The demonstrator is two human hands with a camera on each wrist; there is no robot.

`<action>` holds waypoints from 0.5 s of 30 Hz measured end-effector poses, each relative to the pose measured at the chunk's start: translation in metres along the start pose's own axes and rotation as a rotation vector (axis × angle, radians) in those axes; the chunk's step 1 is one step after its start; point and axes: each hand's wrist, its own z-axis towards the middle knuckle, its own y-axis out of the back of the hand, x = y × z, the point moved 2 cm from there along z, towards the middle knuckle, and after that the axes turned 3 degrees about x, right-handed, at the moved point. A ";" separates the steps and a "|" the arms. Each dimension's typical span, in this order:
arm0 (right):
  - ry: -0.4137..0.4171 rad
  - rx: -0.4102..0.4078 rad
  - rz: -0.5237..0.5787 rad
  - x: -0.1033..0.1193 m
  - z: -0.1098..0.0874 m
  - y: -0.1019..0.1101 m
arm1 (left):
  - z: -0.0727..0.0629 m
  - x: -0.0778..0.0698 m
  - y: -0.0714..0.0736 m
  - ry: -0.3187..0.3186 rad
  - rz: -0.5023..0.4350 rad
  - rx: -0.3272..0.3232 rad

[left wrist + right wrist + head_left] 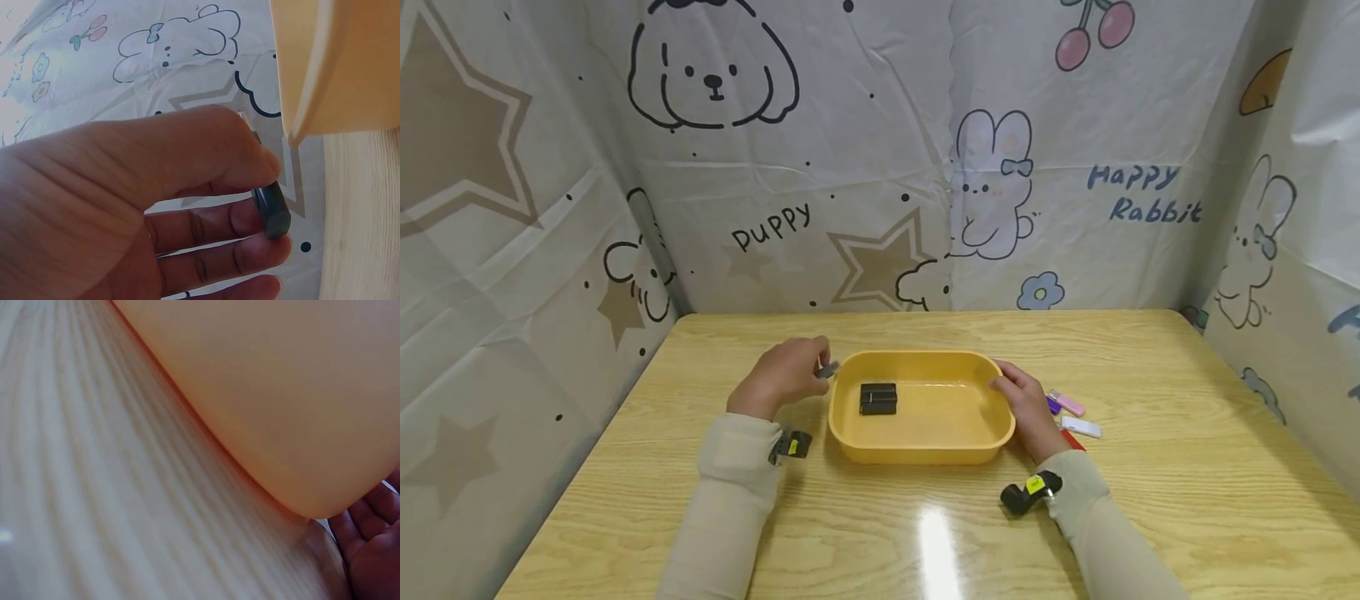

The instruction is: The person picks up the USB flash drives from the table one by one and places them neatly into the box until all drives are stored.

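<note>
My left hand (786, 375) pinches a dark grey USB stick (272, 211) between thumb and fingers, just off the left end of a yellow plastic tray (921, 456). A bit of its metal plug shows past the thumb in the left wrist view. Several black rectangular blocks (878, 399) lie side by side in the tray's left part. At the tray's right end, my right hand (1028, 411) grips the rim, thumb over the edge and fingers along the outer wall. The right wrist view shows the tray's side (281, 412) with those fingers (369, 519) against it.
Right of the right hand lie a pink USB stick (1067, 403), a white one (1081, 427), a purple piece (1053, 406) and a red piece (1072, 440), partly behind the hand. The wooden table (865, 533) meets printed curtains (865, 167) at the back and sides.
</note>
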 end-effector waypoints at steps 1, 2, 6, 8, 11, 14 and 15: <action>0.000 0.000 0.003 0.000 0.000 0.000 | 0.000 -0.001 0.000 -0.007 0.000 -0.002; 0.002 0.001 0.003 0.000 0.000 0.000 | -0.001 -0.002 0.000 -0.015 -0.003 -0.007; 0.001 -0.001 0.008 -0.001 0.001 -0.001 | -0.003 -0.007 0.000 -0.053 -0.006 -0.025; 0.003 -0.002 0.004 -0.001 0.001 -0.001 | -0.003 -0.010 0.000 -0.077 -0.002 -0.036; 0.006 -0.002 0.009 0.000 0.000 0.000 | -0.003 -0.015 0.000 -0.097 -0.004 -0.048; 0.001 -0.007 0.007 0.001 0.000 0.000 | -0.002 -0.020 0.000 -0.109 -0.007 -0.054; 0.000 -0.007 0.006 0.001 -0.001 0.000 | -0.002 -0.021 0.000 -0.107 -0.011 -0.054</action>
